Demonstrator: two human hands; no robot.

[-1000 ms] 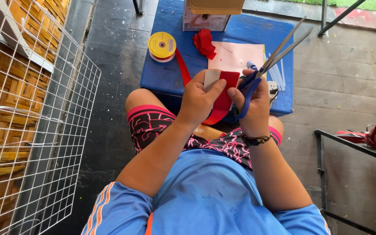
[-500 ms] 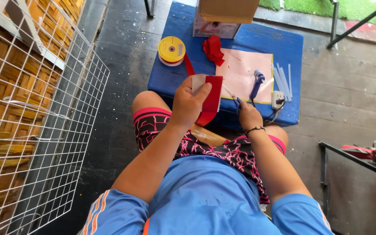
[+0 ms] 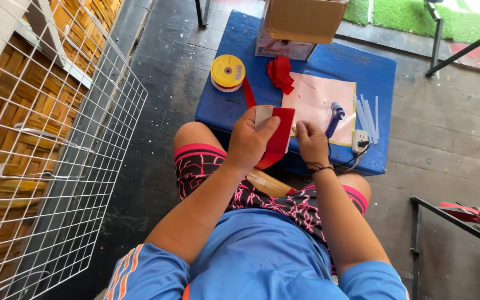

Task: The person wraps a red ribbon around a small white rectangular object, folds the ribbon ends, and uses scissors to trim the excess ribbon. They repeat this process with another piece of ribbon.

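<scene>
**Red ribbon wrapped on card, held over the blue worktop**

Head view: The left hand (image 3: 249,141) has its grip closed on a white card (image 3: 264,115) wound with red ribbon (image 3: 280,133), held above the near edge of the blue worktop (image 3: 234,100). The right hand (image 3: 311,143) sits just beside the card, fingers pinched narrow; what they hold cannot be told. A yellow ribbon spool (image 3: 228,72), pink sheet (image 3: 318,100), glue gun (image 3: 334,115) and cardboard box (image 3: 305,19) rest on the worktop.

- The scissors were put down; the right hand (image 3: 311,141) was left without them, just beside the red ribbon (image 3: 279,133).
- The ribbon-wrapped card was raised in the left hand (image 3: 250,139).
</scene>
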